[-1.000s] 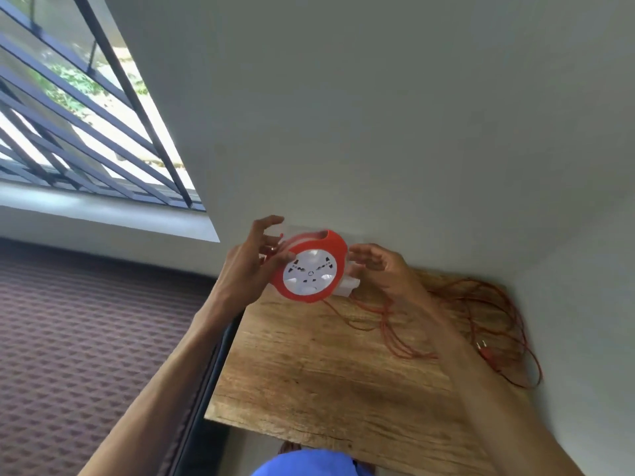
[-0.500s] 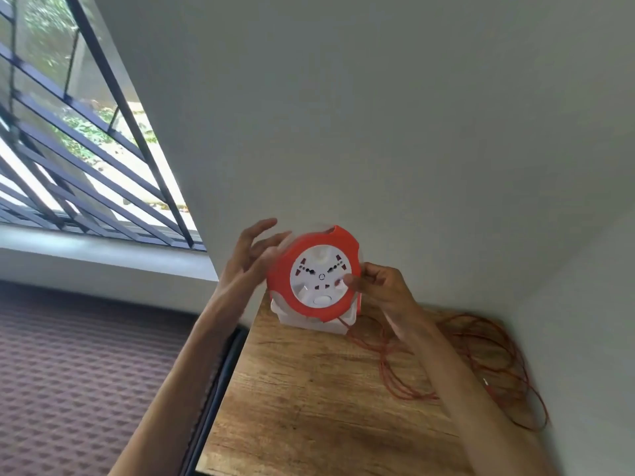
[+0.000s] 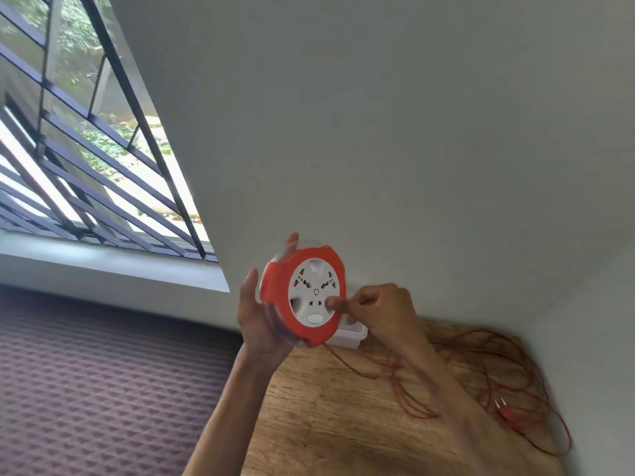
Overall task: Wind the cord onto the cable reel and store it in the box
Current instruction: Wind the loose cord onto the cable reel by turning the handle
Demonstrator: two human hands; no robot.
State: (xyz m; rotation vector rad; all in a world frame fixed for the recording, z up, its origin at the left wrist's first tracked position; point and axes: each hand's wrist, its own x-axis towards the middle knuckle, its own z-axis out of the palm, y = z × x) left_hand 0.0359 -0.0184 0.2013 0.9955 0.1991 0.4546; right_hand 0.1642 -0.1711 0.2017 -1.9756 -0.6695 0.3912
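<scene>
A wooden table with a rough, knotty grain is filling the lower middle and lower right of the frame, its far edge sitting against a plain pale wall that is taking up most of the upper half. At the left a barred window is letting in daylight, with greenery showing beyond the dark bars, and a white sill is running beneath it. Below the sill, in the lower left, a dark carpet with a small repeating diamond pattern is covering the floor. In the centre the cable reel, orange-rimmed with a white socket face, is being held up above the table's far edge, tilted so its face is pointing toward the camera. The left hand is cradling the reel from behind and below, fingers wrapping round its back rim. The right hand is curling at the reel's right edge, its fingertips pinching at the white face. Just behind and below the reel a white box is resting on the table. The orange cord is trailing from the reel's underside and lying in loose loops across the right side of the table, its plug lying near the right edge.
</scene>
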